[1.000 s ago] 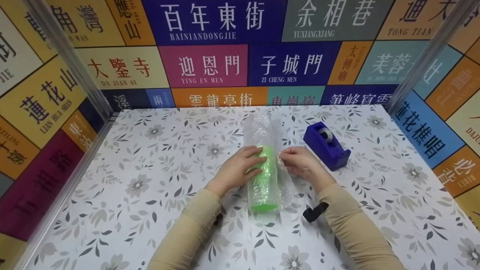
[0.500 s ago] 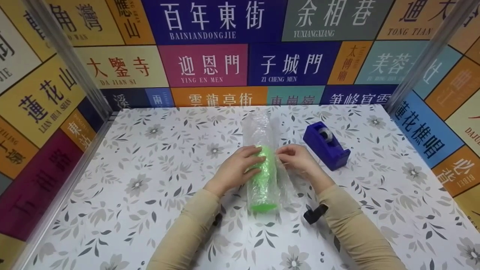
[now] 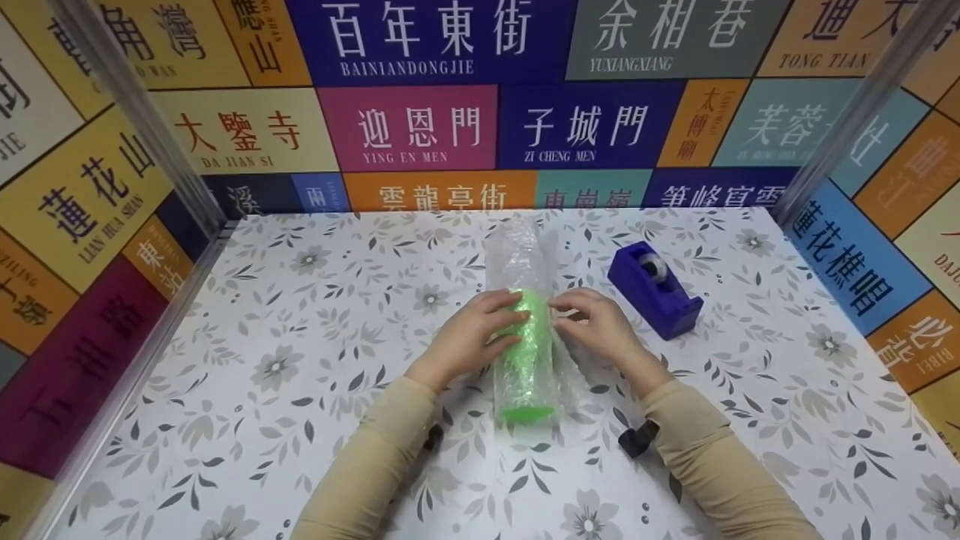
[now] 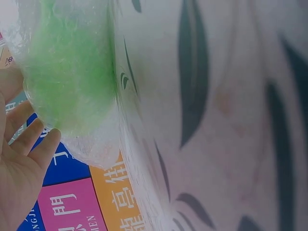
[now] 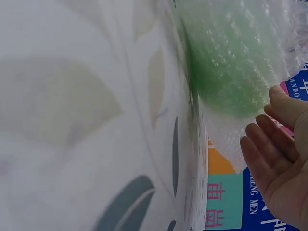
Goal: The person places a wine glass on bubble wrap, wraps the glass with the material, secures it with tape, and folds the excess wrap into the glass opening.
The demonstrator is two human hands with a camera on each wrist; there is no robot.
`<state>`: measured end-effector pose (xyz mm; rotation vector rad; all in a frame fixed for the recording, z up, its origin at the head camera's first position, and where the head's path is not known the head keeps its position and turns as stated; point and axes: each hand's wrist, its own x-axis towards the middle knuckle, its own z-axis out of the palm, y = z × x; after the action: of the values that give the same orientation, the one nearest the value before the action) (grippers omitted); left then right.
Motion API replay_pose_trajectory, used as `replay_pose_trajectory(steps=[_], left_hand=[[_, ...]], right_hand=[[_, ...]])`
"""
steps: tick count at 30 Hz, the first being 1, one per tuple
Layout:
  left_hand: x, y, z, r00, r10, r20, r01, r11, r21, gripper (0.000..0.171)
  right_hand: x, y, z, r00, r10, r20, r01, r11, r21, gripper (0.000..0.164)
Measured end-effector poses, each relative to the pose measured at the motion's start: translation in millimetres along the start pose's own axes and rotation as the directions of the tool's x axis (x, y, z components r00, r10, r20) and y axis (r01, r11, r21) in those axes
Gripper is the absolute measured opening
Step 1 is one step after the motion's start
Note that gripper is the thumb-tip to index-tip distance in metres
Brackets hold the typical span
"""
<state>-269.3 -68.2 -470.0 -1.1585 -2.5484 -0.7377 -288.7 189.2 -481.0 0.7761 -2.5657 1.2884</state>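
A bright green cylinder (image 3: pixel 534 352) lies lengthwise on the table, rolled up in clear bubble wrap (image 3: pixel 517 251). The wrap runs well past the cylinder's far end. My left hand (image 3: pixel 472 334) rests on the roll from the left, fingers spread across its top; in the left wrist view the fingers (image 4: pixel 45 147) lie loosely against the wrap. On the opposite side, my right hand (image 3: pixel 600 322) has its fingertips at the roll's right edge. In the right wrist view its thumb (image 5: pixel 284 103) and fingers are relaxed and apart, close against the bubble wrap.
A blue tape dispenser (image 3: pixel 655 291) with a roll of tape stands right of the roll, beyond the right hand. The floral tabletop (image 3: pixel 300 420) is bounded at the back by a wall (image 3: pixel 420 131) of coloured sign panels, with more panels at both sides.
The right hand has shifted slightly left, bringing the wrap's loose right edge in against the roll, and its pinching fingers have parted. My left hand has stayed on the roll.
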Motion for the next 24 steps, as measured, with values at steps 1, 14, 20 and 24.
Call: replay_pose_trajectory(steps=[1,14,20,24], left_hand=[[0.0,-0.2,-0.2,1.0,0.001,-0.001,-0.001,1.0,-0.001,0.037],[-3.6,-1.4,-10.8,0.999,-0.033,0.026,0.033,0.999,-0.003,0.036],[-11.5,-6.4,-15.6,0.998,-0.057,0.026,0.057,0.998,-0.007,0.035],[-17.9,-10.3,-18.3,0.997,-0.071,0.023,0.071,0.997,-0.012,0.035]], right_hand=[[-1,1,-1,1.0,-0.03,0.005,0.03,0.999,-0.019,0.029],[4,-12,-1,0.987,-0.151,0.049,0.158,0.965,-0.21,0.037],[11,-21,5,0.982,-0.177,0.066,0.188,0.949,-0.254,0.037],[16,-27,8,0.979,-0.173,0.103,0.196,0.939,-0.282,0.037]])
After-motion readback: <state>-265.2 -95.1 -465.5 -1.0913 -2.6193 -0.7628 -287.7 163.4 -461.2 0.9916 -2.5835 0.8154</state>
